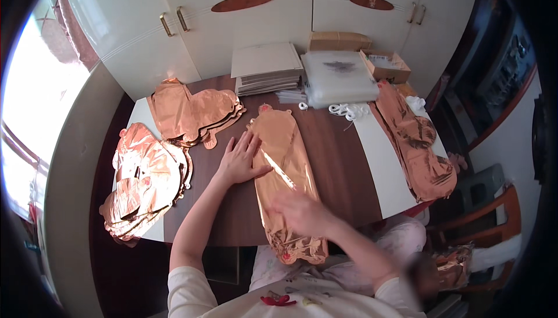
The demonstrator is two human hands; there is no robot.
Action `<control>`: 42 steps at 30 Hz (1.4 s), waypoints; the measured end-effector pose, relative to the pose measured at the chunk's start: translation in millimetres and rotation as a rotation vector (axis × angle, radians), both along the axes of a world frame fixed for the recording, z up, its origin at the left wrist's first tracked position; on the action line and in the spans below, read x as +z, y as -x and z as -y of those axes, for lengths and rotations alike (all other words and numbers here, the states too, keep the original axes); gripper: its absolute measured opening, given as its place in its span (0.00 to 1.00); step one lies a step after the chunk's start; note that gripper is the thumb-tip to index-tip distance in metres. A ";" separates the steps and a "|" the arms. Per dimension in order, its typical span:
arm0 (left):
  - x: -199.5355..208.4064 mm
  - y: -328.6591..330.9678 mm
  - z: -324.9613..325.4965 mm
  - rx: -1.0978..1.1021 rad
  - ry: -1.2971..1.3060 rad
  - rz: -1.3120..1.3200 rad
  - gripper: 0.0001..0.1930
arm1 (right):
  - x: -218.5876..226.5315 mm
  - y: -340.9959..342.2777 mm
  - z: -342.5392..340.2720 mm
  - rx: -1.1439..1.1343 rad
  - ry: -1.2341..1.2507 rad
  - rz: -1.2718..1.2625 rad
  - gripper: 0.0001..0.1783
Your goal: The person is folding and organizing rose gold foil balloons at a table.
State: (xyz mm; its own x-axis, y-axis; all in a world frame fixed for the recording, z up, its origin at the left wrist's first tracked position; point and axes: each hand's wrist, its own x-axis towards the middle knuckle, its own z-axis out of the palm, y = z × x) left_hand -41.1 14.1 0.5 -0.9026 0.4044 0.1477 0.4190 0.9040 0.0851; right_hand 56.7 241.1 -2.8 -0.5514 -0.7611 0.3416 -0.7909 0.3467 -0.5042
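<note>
A long, flat rose-gold foil balloon (290, 149) lies lengthwise on the brown table in front of me, its near end reaching over the table's edge. My left hand (239, 158) rests on the balloon's left side, fingers stretched out and apart. Over the lower half of the same balloon is my right hand (299, 210), smeared by motion. Its fingers are too blurred to make out, and whether it touches the foil I cannot tell. Small red spots show at both ends of the balloon.
Stacks of flat foil balloons lie at the far left (195, 112), near left (145, 170) and right (415, 144). Along the back stand grey-white cardboard sheets (264, 62), clear plastic bags (340, 77), a small open box (386, 65) and white ribbon coils (349, 112). A wooden chair (476, 225) stands right.
</note>
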 end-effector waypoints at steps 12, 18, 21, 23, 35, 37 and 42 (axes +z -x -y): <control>-12.4 -6.4 2.6 0.186 -0.063 -0.003 0.50 | -32.7 172.2 -5.7 -0.552 0.028 -0.024 0.22; -9.3 -4.7 3.6 0.179 -0.083 -0.021 0.50 | -32.9 177.7 5.0 -0.523 0.022 -0.102 0.22; -7.4 -2.6 2.6 0.184 -0.079 -0.029 0.49 | -31.9 180.3 4.5 -0.542 0.010 -0.091 0.22; -8.1 -2.8 3.4 0.187 -0.072 -0.030 0.49 | -27.2 181.0 6.7 -0.527 0.020 -0.088 0.23; -11.8 -6.7 1.3 0.181 -0.091 -0.073 0.46 | -15.1 214.1 24.1 -0.315 -0.141 -0.087 0.23; -11.2 -6.0 1.0 0.172 -0.085 -0.091 0.45 | -16.9 214.8 22.3 -0.318 -0.179 -0.070 0.23; -9.6 -6.0 3.2 0.185 -0.082 -0.086 0.46 | -17.5 211.9 22.9 -0.297 -0.141 -0.064 0.21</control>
